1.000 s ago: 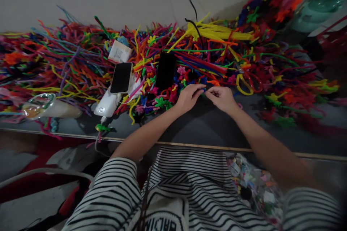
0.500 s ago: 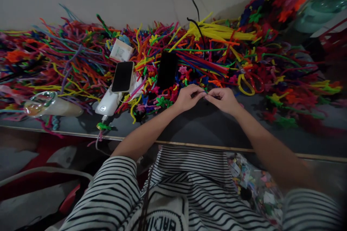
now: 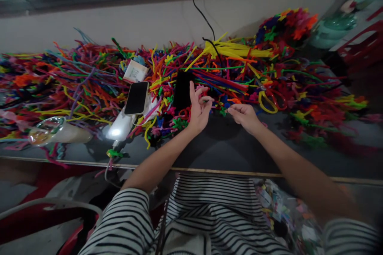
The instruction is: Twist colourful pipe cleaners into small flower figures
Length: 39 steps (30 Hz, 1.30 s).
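Note:
My left hand [image 3: 200, 110] is raised over the black tabletop [image 3: 221, 143] with its fingers spread, and I see nothing held in it. It overlaps the right edge of a dark phone-like slab [image 3: 181, 89]. To its right, my right hand [image 3: 244, 117] has thumb and forefinger pinched on a small blue fuzzy pipe cleaner piece [image 3: 227, 104]; its exact shape is too small to make out. Small pipe cleaner flowers, including a green one [image 3: 180, 123], lie left of my left hand. Scissors [image 3: 271, 101] with yellow and red handles rest right of my right hand.
Heaped pipe cleaners [image 3: 98, 83] run along the wall, with a yellow bundle [image 3: 236, 50] at the back. A phone [image 3: 136, 98] leans on a lit white power bank [image 3: 119, 126]. A plastic cup [image 3: 68, 132] lies at left. A black cable [image 3: 203, 18] hangs down the wall.
My hands were together at the fingertips; now the left has drawn away leftward and its fingers have spread. The right keeps its pinch. The view has tilted up slightly.

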Available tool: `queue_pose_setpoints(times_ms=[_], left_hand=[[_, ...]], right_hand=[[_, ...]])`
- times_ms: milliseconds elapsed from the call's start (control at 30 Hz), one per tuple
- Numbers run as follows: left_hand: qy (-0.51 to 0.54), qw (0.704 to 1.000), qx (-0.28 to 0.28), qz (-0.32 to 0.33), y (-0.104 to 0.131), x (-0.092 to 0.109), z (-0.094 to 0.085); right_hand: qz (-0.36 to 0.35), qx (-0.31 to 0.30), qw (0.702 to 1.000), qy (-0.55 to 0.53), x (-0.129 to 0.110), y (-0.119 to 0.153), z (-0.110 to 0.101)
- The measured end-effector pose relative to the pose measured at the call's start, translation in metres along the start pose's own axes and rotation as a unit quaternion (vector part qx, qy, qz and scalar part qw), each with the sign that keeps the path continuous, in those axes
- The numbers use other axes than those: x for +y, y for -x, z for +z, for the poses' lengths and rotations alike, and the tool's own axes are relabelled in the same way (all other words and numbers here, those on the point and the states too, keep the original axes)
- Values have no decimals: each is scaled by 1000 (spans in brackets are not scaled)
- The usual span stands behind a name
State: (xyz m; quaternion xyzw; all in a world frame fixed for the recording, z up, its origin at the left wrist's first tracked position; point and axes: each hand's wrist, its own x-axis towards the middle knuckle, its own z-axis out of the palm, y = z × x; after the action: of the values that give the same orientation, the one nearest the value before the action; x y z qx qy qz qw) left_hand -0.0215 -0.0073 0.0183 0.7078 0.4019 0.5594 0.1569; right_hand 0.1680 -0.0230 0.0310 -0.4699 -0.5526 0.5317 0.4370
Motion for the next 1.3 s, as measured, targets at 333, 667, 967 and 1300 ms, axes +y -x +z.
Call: queue_pose_setpoints(times_ms=[333, 667, 967, 1300], left_hand=[[-128, 879, -243, 390, 16, 15, -3], [-118, 946, -153, 260, 15, -1, 0], [-107, 929, -294, 196, 18, 11, 0], [-97, 949, -256, 155, 21, 14, 13]], right_hand=[[1, -3, 1000, -8, 3, -2, -1], [-27, -27, 997, 60, 8, -4, 0], [-74, -1, 993, 92, 3, -2, 2], [-86, 44, 991, 90, 11, -6, -1]])
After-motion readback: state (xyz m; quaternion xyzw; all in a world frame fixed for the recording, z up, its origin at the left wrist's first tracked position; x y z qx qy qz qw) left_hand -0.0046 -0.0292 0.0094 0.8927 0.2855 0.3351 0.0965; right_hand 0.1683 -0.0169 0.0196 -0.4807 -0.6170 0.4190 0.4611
